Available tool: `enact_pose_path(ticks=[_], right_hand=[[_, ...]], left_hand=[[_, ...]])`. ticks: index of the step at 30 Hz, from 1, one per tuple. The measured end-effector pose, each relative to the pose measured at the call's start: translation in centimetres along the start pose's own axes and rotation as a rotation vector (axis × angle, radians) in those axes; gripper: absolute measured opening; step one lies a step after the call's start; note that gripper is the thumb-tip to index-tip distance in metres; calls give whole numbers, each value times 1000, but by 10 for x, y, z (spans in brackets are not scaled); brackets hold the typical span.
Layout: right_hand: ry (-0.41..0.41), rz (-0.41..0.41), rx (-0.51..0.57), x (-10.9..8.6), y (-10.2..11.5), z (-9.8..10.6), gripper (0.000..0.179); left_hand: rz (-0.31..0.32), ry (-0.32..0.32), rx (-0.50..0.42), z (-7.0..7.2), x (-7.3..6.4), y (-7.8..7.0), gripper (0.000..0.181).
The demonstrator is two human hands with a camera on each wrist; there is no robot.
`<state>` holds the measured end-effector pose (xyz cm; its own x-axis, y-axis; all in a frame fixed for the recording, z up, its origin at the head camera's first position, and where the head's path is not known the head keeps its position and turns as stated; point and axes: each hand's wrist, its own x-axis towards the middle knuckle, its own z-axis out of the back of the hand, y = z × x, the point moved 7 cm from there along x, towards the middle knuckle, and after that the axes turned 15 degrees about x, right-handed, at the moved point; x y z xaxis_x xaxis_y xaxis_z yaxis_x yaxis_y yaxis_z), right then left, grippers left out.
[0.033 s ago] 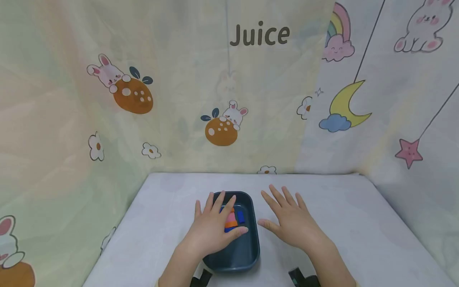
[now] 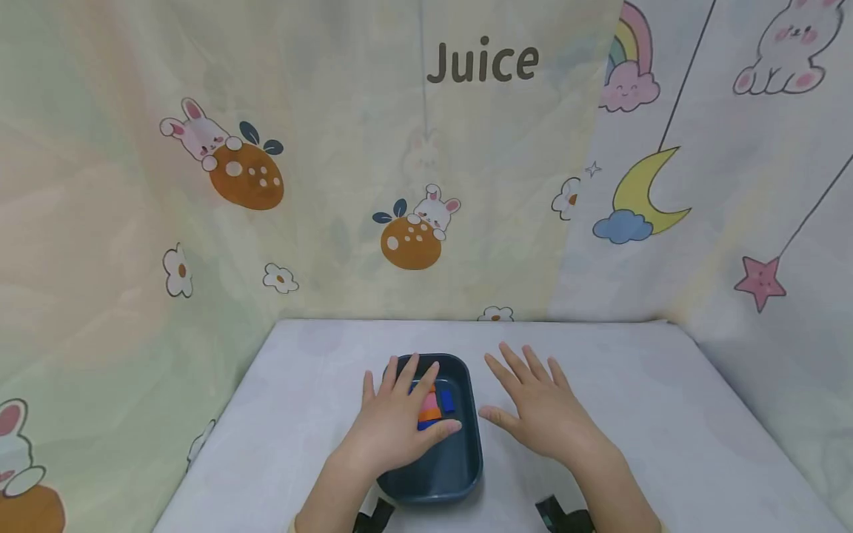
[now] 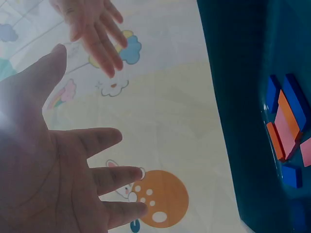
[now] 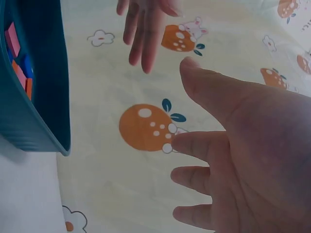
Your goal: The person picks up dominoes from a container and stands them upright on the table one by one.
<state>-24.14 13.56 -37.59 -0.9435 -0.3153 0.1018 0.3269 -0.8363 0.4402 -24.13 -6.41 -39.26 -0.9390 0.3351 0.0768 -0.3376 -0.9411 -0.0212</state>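
Note:
A dark teal plastic tray (image 2: 436,477) with raised walls stands on the white table. Inside it lie several small flat blocks: a pink block (image 2: 429,402), an orange block (image 2: 430,414) and a blue block (image 2: 447,401) among them. Over the tray's left side my left hand (image 2: 392,423) hovers, fingers spread, covering part of the blocks in the head view. To the right of the tray my right hand (image 2: 546,416) is held up with its fingers apart. Both palms, the left one (image 3: 63,174) and the right one (image 4: 257,150), show nothing held.
A white tabletop (image 2: 666,444) spreads around the tray. Behind it hangs a printed cloth backdrop (image 2: 333,111) with rabbits, oranges and a moon. Dark wrist-camera mounts (image 2: 565,517) show at the bottom edge beside the forearms.

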Motion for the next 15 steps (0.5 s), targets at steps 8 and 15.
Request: enact_pose_path(ticks=[8,15], right_hand=[[-5,63,44,5,-4,-1,75],[-11,75,231,26,-14,-11,54]], left_hand=[[9,-20,-40,-2,6,13,87],[127,-42,-312,-30,28,64,70]])
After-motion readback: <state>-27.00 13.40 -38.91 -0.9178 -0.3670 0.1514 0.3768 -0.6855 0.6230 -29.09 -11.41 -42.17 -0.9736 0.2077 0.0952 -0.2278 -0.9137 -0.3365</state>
